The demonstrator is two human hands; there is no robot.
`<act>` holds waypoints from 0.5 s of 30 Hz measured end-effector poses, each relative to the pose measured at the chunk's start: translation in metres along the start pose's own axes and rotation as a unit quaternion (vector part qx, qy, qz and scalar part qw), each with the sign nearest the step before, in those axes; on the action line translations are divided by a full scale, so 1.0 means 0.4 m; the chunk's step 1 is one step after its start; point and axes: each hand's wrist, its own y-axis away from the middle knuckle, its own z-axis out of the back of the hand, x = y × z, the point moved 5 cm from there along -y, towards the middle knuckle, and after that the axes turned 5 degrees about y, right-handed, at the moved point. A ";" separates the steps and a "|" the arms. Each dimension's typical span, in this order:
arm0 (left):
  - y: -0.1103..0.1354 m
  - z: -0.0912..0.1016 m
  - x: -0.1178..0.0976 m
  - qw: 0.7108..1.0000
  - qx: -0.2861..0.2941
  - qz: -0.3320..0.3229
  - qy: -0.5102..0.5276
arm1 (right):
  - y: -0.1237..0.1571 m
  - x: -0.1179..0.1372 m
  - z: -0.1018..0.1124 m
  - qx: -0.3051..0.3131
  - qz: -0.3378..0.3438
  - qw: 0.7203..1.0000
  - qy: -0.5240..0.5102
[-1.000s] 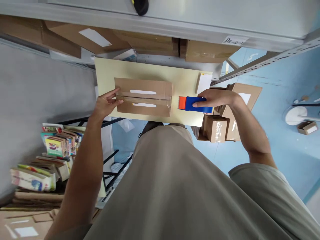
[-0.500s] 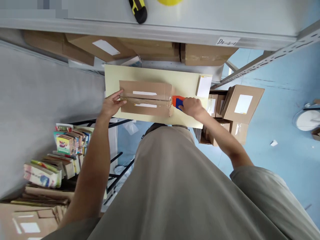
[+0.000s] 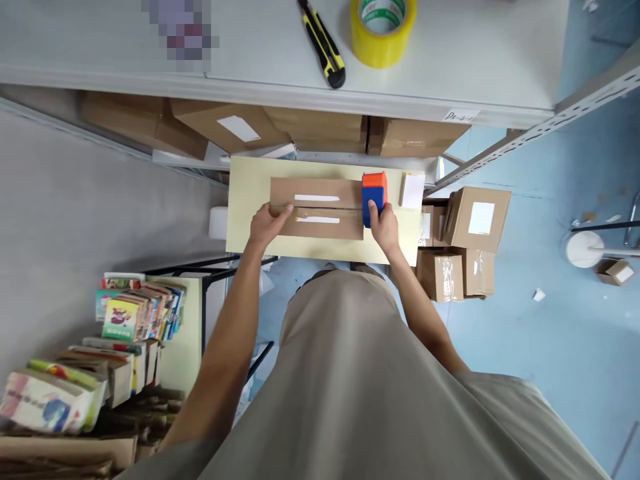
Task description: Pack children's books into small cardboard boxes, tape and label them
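Observation:
A flat brown cardboard box with two white strips on top lies on a pale yellow board. My left hand presses on the box's left end, fingers lying over its edge. My right hand grips a blue and orange tape dispenser that stands at the box's right end, touching it. A small white label pad lies on the board just right of the dispenser.
On the grey shelf above lie a yellow-black utility knife and a roll of yellow tape. Cardboard boxes sit under that shelf. More boxes stand on the blue floor at right. Stacked books fill a low rack at left.
My right hand carried the dispenser from the board's right side up against the box's right end and turned it upright. My left hand slid further onto the box. The view shifted downward.

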 end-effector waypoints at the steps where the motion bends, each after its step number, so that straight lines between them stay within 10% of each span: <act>1: -0.002 -0.003 -0.004 1.000 0.002 0.014 0.000 | -0.001 0.007 -0.011 -0.009 -0.015 1.000 0.006; 8: 0.013 -0.014 0.004 1.000 -0.010 0.007 0.018 | 0.005 0.000 -0.016 -0.067 -0.021 0.997 0.016; 15: 0.072 0.015 0.125 0.954 -0.140 -0.163 0.208 | 0.060 -0.036 -0.090 -0.254 0.091 0.924 -0.272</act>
